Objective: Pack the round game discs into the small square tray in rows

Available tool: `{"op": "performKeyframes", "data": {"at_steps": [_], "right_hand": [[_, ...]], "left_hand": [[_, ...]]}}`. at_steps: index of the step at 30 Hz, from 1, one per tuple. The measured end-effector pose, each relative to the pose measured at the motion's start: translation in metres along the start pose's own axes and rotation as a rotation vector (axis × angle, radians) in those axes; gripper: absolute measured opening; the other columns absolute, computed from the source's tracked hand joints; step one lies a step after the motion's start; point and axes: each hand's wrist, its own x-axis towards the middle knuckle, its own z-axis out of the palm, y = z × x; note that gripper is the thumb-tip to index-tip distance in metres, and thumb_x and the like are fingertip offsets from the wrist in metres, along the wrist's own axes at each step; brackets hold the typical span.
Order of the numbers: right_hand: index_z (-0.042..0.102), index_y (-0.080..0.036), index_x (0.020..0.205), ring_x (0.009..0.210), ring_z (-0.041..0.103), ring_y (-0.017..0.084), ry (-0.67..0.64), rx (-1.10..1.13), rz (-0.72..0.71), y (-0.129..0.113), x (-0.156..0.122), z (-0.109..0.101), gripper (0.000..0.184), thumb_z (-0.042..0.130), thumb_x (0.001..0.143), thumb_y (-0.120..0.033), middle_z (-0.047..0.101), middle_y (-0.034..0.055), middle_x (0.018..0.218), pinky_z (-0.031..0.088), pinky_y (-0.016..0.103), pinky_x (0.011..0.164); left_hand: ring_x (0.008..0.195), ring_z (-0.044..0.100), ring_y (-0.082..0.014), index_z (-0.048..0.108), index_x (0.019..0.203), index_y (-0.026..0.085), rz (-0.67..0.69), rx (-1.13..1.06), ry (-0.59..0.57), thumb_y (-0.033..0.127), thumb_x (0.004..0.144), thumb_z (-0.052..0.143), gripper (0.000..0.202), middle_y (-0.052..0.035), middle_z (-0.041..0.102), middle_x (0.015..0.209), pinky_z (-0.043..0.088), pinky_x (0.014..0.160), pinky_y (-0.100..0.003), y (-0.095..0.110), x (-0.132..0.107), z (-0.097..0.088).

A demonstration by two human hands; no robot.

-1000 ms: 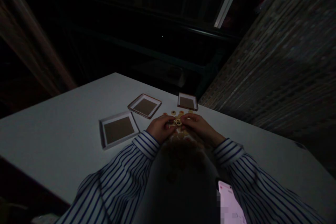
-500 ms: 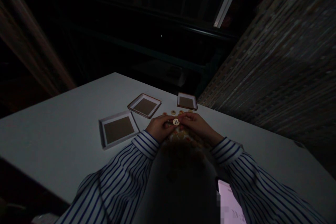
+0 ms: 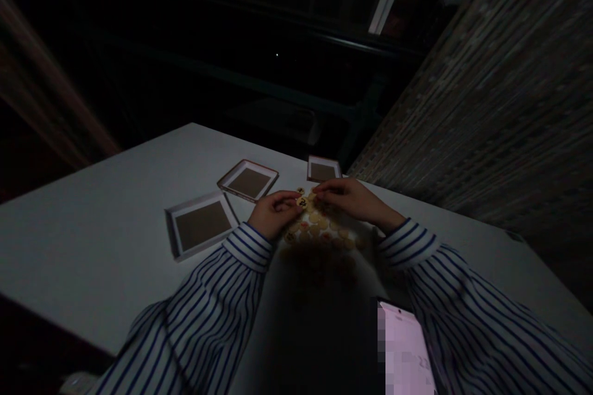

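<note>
Hands newly parted over white table: left hand alone pinches black-marked disc beside scattered discs; right hand, apparently freed, reaches pale disc (grip unclear).

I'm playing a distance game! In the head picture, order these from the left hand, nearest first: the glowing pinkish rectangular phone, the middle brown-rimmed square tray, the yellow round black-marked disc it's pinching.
1. Yellow disc: pinched in the left hand.
2. Brown-rimmed tray: beyond the hand, to its left.
3. Pinkish phone: farthest, at the picture's lower right.
</note>
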Motion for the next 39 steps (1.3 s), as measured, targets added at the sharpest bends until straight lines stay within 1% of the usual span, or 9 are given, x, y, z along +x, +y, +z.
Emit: {"op": "performKeyframes", "data": {"at_steps": [7, 11, 16, 19, 21, 23, 31, 35, 39], "right_hand": [[0.070, -0.018, 0.084, 0.074, 0.061, 0.015, 0.058, -0.116, -0.120, -0.013, -0.002, -0.035, 0.019, 0.059, 0.074, -0.030, 0.069, 0.0016, 0.079, 0.047, 0.028, 0.070], [0.071, -0.018, 0.083, 0.074, 0.060, 0.016, 0.122, -0.216, -0.183, -0.019, -0.003, -0.040, 0.019, 0.058, 0.074, -0.029, 0.068, 0.0012, 0.077, 0.046, 0.029, 0.071], [0.068, -0.019, 0.096, 0.079, 0.061, 0.016, 0.075, -0.453, -0.259, -0.015, -0.004, -0.015, 0.023, 0.053, 0.080, -0.026, 0.068, 0.0027, 0.087, 0.044, 0.029, 0.075], [0.064, -0.018, 0.103, 0.085, 0.060, 0.016, -0.001, -0.538, -0.374, -0.014, -0.001, 0.005, 0.026, 0.054, 0.081, -0.024, 0.067, 0.0051, 0.096, 0.043, 0.029, 0.078], [0.063, -0.017, 0.104, 0.094, 0.058, 0.017, -0.041, -0.587, -0.461, -0.014, 0.003, 0.016, 0.025, 0.054, 0.081, -0.022, 0.065, 0.0064, 0.100, 0.041, 0.030, 0.084], [0.062, -0.017, 0.103, 0.095, 0.057, 0.017, -0.053, -0.614, -0.487, -0.015, 0.007, 0.023, 0.023, 0.055, 0.082, -0.024, 0.065, 0.0068, 0.100, 0.040, 0.030, 0.085], [0.062, -0.017, 0.098, 0.093, 0.055, 0.018, -0.009, -0.627, -0.466, -0.015, 0.019, 0.033, 0.019, 0.054, 0.083, -0.027, 0.064, 0.0073, 0.097, 0.039, 0.031, 0.083], [0.062, -0.018, 0.096, 0.084, 0.057, 0.017, 0.029, -0.690, -0.323, -0.004, 0.027, 0.033, 0.019, 0.055, 0.082, -0.029, 0.065, 0.0056, 0.087, 0.039, 0.028, 0.076], [0.065, -0.018, 0.093, 0.083, 0.058, 0.020, 0.041, -0.849, -0.215, 0.011, 0.035, 0.037, 0.022, 0.052, 0.083, -0.032, 0.066, 0.0081, 0.088, 0.038, 0.029, 0.072]], "left_hand": [[0.054, 0.059, -0.0103, 0.066, 0.092, 0.012, -0.064, -0.081, 0.113, 0.026, 0.055, 0.075, 0.040, -0.0014, 0.065, 0.067, 0.050, 0.056, -0.024, 0.009, -0.005, 0.003], [0.058, 0.061, -0.0113, 0.066, 0.091, 0.012, -0.134, -0.144, 0.164, 0.024, 0.055, 0.074, 0.039, -0.0022, 0.066, 0.070, 0.052, 0.061, -0.026, 0.015, -0.007, 0.004], [0.063, 0.063, -0.0125, 0.065, 0.090, 0.011, -0.138, -0.155, 0.146, 0.022, 0.053, 0.076, 0.040, -0.0036, 0.066, 0.073, 0.052, 0.064, -0.028, 0.016, -0.004, 0.002], [0.061, 0.062, -0.0117, 0.063, 0.085, 0.010, -0.142, -0.148, 0.125, 0.022, 0.050, 0.077, 0.039, -0.0029, 0.066, 0.071, 0.052, 0.063, -0.027, 0.016, -0.002, 0.000], [0.059, 0.061, -0.0110, 0.062, 0.083, 0.011, -0.142, -0.151, 0.126, 0.022, 0.049, 0.076, 0.038, -0.0017, 0.066, 0.068, 0.051, 0.062, -0.026, 0.018, -0.001, -0.002], [0.059, 0.061, -0.0103, 0.062, 0.082, 0.011, -0.145, -0.157, 0.140, 0.023, 0.049, 0.076, 0.038, -0.0008, 0.065, 0.067, 0.050, 0.061, -0.025, 0.020, 0.000, -0.004], [0.057, 0.059, -0.0115, 0.065, 0.081, 0.010, -0.149, -0.084, 0.187, 0.026, 0.048, 0.075, 0.038, -0.0014, 0.065, 0.063, 0.049, 0.061, -0.026, 0.020, 0.004, -0.009], [0.056, 0.059, -0.0123, 0.066, 0.088, 0.011, -0.076, 0.031, 0.297, 0.029, 0.056, 0.070, 0.037, -0.0013, 0.064, 0.061, 0.048, 0.058, -0.025, 0.015, 0.008, -0.014], [0.055, 0.058, -0.0129, 0.066, 0.085, 0.012, 0.006, 0.168, 0.391, 0.027, 0.062, 0.065, 0.028, -0.0009, 0.063, 0.060, 0.047, 0.055, -0.024, 0.016, 0.009, -0.016]]}}
